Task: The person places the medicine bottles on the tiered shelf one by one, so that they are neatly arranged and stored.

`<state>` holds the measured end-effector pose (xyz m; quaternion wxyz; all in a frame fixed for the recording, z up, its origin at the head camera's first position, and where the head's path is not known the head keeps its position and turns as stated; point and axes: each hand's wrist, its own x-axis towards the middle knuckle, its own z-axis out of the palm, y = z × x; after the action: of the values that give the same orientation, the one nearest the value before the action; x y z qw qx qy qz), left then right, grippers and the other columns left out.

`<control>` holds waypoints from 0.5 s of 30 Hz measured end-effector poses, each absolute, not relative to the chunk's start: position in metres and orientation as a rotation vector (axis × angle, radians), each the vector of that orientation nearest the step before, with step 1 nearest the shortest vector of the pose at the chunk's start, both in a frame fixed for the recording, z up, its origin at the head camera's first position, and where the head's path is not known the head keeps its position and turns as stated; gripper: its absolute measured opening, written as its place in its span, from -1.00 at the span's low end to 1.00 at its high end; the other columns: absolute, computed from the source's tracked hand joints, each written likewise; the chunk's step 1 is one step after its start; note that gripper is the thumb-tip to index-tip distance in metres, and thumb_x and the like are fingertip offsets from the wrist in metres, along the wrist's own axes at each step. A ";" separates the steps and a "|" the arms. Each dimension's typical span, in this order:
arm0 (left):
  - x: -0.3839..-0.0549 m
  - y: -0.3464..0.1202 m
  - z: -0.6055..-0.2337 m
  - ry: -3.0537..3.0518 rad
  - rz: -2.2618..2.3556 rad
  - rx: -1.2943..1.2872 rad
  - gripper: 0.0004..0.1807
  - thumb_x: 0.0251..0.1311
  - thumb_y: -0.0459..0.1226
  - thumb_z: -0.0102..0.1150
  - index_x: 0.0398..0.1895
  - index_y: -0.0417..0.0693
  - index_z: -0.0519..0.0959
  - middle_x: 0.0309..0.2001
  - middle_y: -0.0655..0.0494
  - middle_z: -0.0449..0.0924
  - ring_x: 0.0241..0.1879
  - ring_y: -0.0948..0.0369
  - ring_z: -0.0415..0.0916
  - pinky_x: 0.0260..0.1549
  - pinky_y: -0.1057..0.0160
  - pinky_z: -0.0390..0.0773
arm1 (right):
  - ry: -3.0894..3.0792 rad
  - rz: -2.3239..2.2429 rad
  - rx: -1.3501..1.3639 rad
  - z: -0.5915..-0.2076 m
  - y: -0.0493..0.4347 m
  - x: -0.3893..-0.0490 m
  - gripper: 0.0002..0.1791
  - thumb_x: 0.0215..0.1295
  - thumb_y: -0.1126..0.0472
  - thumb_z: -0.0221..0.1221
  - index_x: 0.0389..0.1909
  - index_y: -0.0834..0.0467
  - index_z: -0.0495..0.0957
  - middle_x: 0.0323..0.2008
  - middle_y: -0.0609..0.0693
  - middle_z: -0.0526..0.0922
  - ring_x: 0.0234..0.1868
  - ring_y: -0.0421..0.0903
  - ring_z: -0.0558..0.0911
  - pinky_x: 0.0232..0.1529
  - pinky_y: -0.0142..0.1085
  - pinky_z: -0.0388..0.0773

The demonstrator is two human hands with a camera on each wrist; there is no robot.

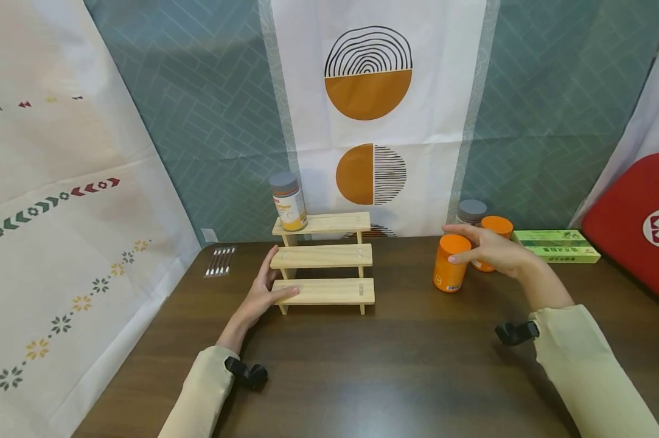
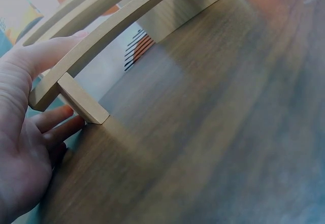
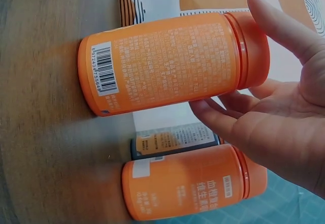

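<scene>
My left hand point(image 1: 260, 298) holds the left end of a three-tier wooden display stand point(image 1: 322, 292). Its thumb lies across the lowest step, and its fingers reach along the side by the leg point(image 2: 84, 99). At right, my right hand point(image 1: 496, 248) has its thumb and fingers around the upper part of an orange bottle point(image 1: 448, 274), which is upright. In the right wrist view, the thumb is at the orange cap point(image 3: 254, 49) and the fingers pass partly behind the bottle. A grey-lidded bottle point(image 1: 289, 204) stands on the top step.
Behind my right hand stand a second orange bottle point(image 1: 498, 226) and another grey-lidded bottle point(image 1: 471, 211). A green box point(image 1: 558, 246) and a red case point(image 1: 641, 219) are farther right. A small pack of cotton swabs point(image 1: 219, 261) lies left of the stand. Patterned cloth point(image 1: 230, 121) hangs behind the table.
</scene>
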<state>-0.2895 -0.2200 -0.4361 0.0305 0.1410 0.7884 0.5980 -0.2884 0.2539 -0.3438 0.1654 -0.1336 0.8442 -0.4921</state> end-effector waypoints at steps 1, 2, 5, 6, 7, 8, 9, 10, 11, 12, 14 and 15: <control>-0.289 -0.220 -0.437 2.431 1.838 0.434 0.11 0.14 -0.33 0.32 0.53 0.52 -0.21 0.43 -0.23 0.16 0.34 -0.15 0.26 0.39 -0.24 0.04 | 2.397 -1.402 -0.378 -0.345 0.254 -0.288 -0.06 0.26 0.15 0.26 0.53 0.20 -0.06 0.55 0.30 -0.23 0.51 0.37 -0.13 0.37 0.37 -0.07; -0.288 -0.221 -0.438 2.433 1.837 0.433 0.11 0.14 -0.33 0.32 0.53 0.52 -0.22 0.44 -0.22 0.14 0.34 -0.15 0.25 0.38 -0.24 0.05 | 2.391 -1.404 -0.376 -0.347 0.254 -0.288 -0.06 0.26 0.15 0.26 0.53 0.21 -0.06 0.55 0.31 -0.22 0.51 0.37 -0.12 0.37 0.37 -0.07; -0.287 -0.221 -0.439 2.434 1.843 0.429 0.11 0.14 -0.33 0.31 0.54 0.49 -0.22 0.47 -0.19 0.08 0.38 -0.14 0.20 0.39 -0.26 0.00 | 2.369 -1.419 -0.381 -0.349 0.255 -0.289 -0.08 0.26 0.16 0.25 0.52 0.21 -0.04 0.54 0.32 -0.20 0.50 0.37 -0.09 0.37 0.37 -0.05; -0.287 -0.221 -0.440 2.433 1.844 0.432 0.12 0.14 -0.33 0.31 0.54 0.48 -0.23 0.47 -0.19 0.08 0.38 -0.14 0.20 0.39 -0.27 -0.01 | 2.363 -1.423 -0.382 -0.349 0.255 -0.289 -0.09 0.26 0.16 0.25 0.52 0.20 -0.03 0.54 0.33 -0.19 0.50 0.37 -0.08 0.37 0.36 -0.04; -0.288 -0.221 -0.440 2.434 1.843 0.433 0.12 0.14 -0.33 0.31 0.55 0.46 -0.23 0.47 -0.20 0.09 0.38 -0.14 0.20 0.40 -0.28 -0.02 | 2.363 -1.423 -0.382 -0.349 0.256 -0.289 -0.10 0.26 0.16 0.25 0.52 0.20 -0.03 0.53 0.34 -0.18 0.49 0.37 -0.06 0.37 0.36 -0.03; -0.289 -0.221 -0.440 2.434 1.845 0.436 0.12 0.14 -0.32 0.31 0.55 0.45 -0.24 0.46 -0.20 0.11 0.36 -0.14 0.22 0.40 -0.27 -0.02 | 2.363 -1.424 -0.384 -0.349 0.256 -0.290 -0.11 0.27 0.17 0.24 0.51 0.21 -0.02 0.53 0.35 -0.16 0.49 0.36 -0.03 0.37 0.35 -0.01; -0.290 -0.220 -0.439 2.434 1.847 0.438 0.12 0.14 -0.32 0.32 0.55 0.44 -0.24 0.44 -0.22 0.16 0.34 -0.15 0.25 0.40 -0.26 0.00 | 2.365 -1.424 -0.384 -0.349 0.257 -0.290 -0.12 0.27 0.17 0.24 0.51 0.21 -0.01 0.52 0.35 -0.14 0.47 0.36 0.00 0.37 0.34 0.01; -0.290 -0.220 -0.439 2.436 1.845 0.440 0.12 0.14 -0.32 0.32 0.55 0.44 -0.23 0.42 -0.24 0.19 0.32 -0.15 0.28 0.40 -0.25 0.02 | 2.368 -1.424 -0.385 -0.349 0.257 -0.290 -0.13 0.27 0.18 0.23 0.50 0.22 -0.01 0.52 0.36 -0.12 0.47 0.36 0.03 0.37 0.33 0.03; -0.291 -0.220 -0.439 2.438 1.842 0.445 0.12 0.15 -0.32 0.32 0.56 0.42 -0.24 0.39 -0.27 0.23 0.29 -0.16 0.31 0.39 -0.24 0.04 | 2.372 -1.422 -0.384 -0.349 0.258 -0.290 -0.14 0.28 0.18 0.23 0.50 0.23 0.00 0.51 0.36 -0.09 0.45 0.35 0.06 0.37 0.31 0.05; -0.291 -0.220 -0.439 2.444 1.837 0.446 0.12 0.15 -0.31 0.32 0.56 0.40 -0.25 0.39 -0.27 0.24 0.28 -0.15 0.33 0.38 -0.23 0.07 | 2.377 -1.419 -0.381 -0.349 0.258 -0.289 -0.15 0.28 0.18 0.22 0.49 0.23 0.01 0.50 0.37 -0.05 0.43 0.34 0.10 0.37 0.30 0.08; -0.290 -0.220 -0.438 2.448 1.831 0.436 0.12 0.14 -0.32 0.32 0.56 0.41 -0.25 0.40 -0.26 0.23 0.28 -0.14 0.33 0.37 -0.22 0.08 | 2.378 -1.413 -0.381 -0.349 0.258 -0.289 -0.17 0.28 0.17 0.22 0.48 0.25 0.03 0.48 0.36 0.02 0.40 0.32 0.16 0.36 0.26 0.14; -0.289 -0.221 -0.438 2.451 1.827 0.429 0.13 0.14 -0.32 0.32 0.56 0.40 -0.25 0.41 -0.25 0.21 0.28 -0.15 0.32 0.37 -0.22 0.07 | 2.377 -1.413 -0.379 -0.349 0.257 -0.288 -0.17 0.28 0.17 0.22 0.47 0.25 0.03 0.47 0.36 0.05 0.39 0.30 0.19 0.35 0.24 0.17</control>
<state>-0.2891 -0.2206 -0.4379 0.0272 0.1388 0.7936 0.5917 -0.2884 0.2572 -0.3494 0.1743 -0.1336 0.8385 -0.4986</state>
